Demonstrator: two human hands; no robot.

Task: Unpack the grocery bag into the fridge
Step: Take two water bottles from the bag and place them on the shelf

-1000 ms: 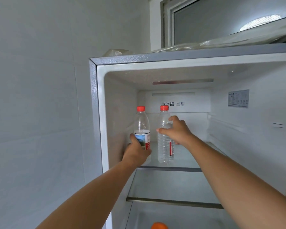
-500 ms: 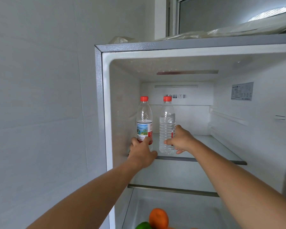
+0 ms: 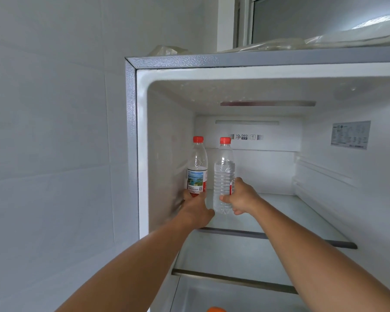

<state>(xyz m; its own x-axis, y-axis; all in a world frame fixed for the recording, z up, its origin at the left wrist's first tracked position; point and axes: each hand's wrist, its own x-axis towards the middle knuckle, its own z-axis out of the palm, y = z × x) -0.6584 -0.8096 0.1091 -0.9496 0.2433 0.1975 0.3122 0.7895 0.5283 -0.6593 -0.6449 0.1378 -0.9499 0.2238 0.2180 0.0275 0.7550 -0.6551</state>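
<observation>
My left grip (image 3: 197, 210) clasps the labelled water bottle (image 3: 197, 176); my right grip (image 3: 241, 199) clasps the ribbed water bottle (image 3: 223, 176). Both upright, frame centre.

Inside the white fridge (image 3: 324, 70), the labelled plastic bottle (image 3: 197, 167) in the left grip (image 3: 195, 210) stands just left of the ribbed clear bottle (image 3: 223, 174) in the right grip (image 3: 241, 199).

On the white rear panel of the fridge (image 3: 279, 140), far inside, stands the sign "净 DEO"; the small boxed marks beside it are too fine to read. The pale rectangular sticker (image 3: 350, 135) on the right inner wall carries rows of illegible print. The left clear plastic red-capped bottle (image 3: 197, 161) bears a paper label (image 3: 196, 181) with a lake picture, a QR-like square and unreadable lines.
</observation>
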